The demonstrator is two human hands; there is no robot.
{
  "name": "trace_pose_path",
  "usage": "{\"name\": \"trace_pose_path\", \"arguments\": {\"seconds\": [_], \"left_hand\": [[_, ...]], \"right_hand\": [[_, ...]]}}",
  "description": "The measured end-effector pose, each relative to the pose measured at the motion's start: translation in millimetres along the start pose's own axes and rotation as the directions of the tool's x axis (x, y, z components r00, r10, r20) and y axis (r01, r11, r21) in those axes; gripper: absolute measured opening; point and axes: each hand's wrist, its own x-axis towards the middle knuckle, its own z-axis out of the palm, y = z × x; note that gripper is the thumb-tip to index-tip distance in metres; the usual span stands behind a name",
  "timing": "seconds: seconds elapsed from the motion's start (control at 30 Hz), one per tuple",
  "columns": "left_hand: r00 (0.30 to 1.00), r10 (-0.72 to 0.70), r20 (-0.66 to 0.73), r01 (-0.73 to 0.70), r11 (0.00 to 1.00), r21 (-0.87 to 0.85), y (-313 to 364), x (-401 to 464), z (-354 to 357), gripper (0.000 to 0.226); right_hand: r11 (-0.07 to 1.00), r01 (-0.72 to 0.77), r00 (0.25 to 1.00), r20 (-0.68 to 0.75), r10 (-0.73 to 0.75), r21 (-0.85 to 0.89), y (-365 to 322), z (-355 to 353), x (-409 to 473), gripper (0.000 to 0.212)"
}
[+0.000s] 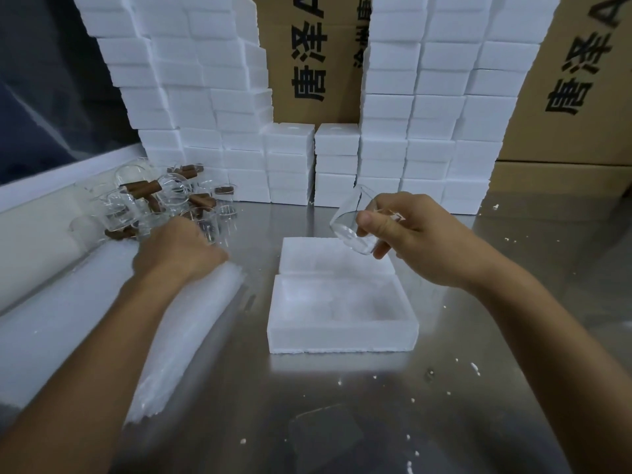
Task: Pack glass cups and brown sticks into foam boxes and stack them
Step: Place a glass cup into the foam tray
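Head view, looking down at a steel surface (444, 388) dotted with white foam crumbs. Right hand (410, 234) holds a glass cup (345, 222) tilted on its side, thumb and fingers closed around it, above the far right corner of the open foam box (342, 319). Box sits centre, cavity facing up and bare; its lid (328, 258) lies just beyond it, touching the far edge. Left hand (178, 248) reaches to the near edge of a pile of glass cups (143, 206) mixed with brown sticks (142, 188) at far left; fingers curled down among the glasses, cannot tell if the grip has hold of anything. White foam sheet roll (85, 319) lies along the left side under the left forearm. Stacks of closed foam boxes (427, 131) wall off the far side, two shorter stacks in the middle gap. Cardboard cartons (307, 63) with black printed characters stand behind and at right.
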Motion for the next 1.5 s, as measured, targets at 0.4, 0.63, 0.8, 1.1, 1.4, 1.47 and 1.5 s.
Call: {"name": "trace_pose_path", "arguments": {"seconds": [0.4, 0.63, 0.8, 1.1, 1.4, 1.47, 1.5], "left_hand": [[0.994, -0.106, 0.02, 0.105, 0.994, 0.039, -10.4, -0.6, -10.9, 0.039], [0.976, -0.005, -0.22, -0.034, 0.985, -0.171, -2.3, -2.0, -14.2, 0.024], [0.897, 0.277, -0.346, -0.388, 0.867, -0.312, 27.7, -16.0, -12.5, 0.031], [0.886, 0.376, -0.27, -0.451, 0.831, -0.326, 53.4, -40.9, 0.1, 0.04], [0.95, 0.232, -0.207, -0.281, 0.926, -0.253, 44.6, -36.3, 0.1, 0.025], [0.957, 0.247, -0.154, -0.275, 0.942, -0.194, 44.7, -38.0, -0.6, 0.037], [0.959, 0.249, -0.136, -0.27, 0.948, -0.17, 45.7, -40.1, -2.0, 0.04]], "right_hand": [[1.0, -0.023, 1.0, 0.007, 0.023, -0.012, 2.0, -1.2, -2.3, 0.051], [0.999, -0.032, 0.999, -0.007, 0.032, -0.014, 1.1, -2.1, -3.1, 0.049], [0.999, -0.031, 0.999, -0.011, 0.03, -0.017, 0.5, -1.4, -3.6, 0.052], [1.0, -0.028, 0.998, -0.056, 0.028, 0.009, -3.1, -2.3, -3.6, 0.054], [0.976, -0.134, 0.976, -0.146, 0.16, 0.174, -5.4, 8.0, -5.1, 0.037], [0.969, -0.154, 0.974, -0.137, 0.182, 0.192, -8.4, 9.0, -6.0, 0.047], [0.969, -0.161, 0.974, -0.132, 0.187, 0.188, -9.9, 9.1, -6.4, 0.053]]}}
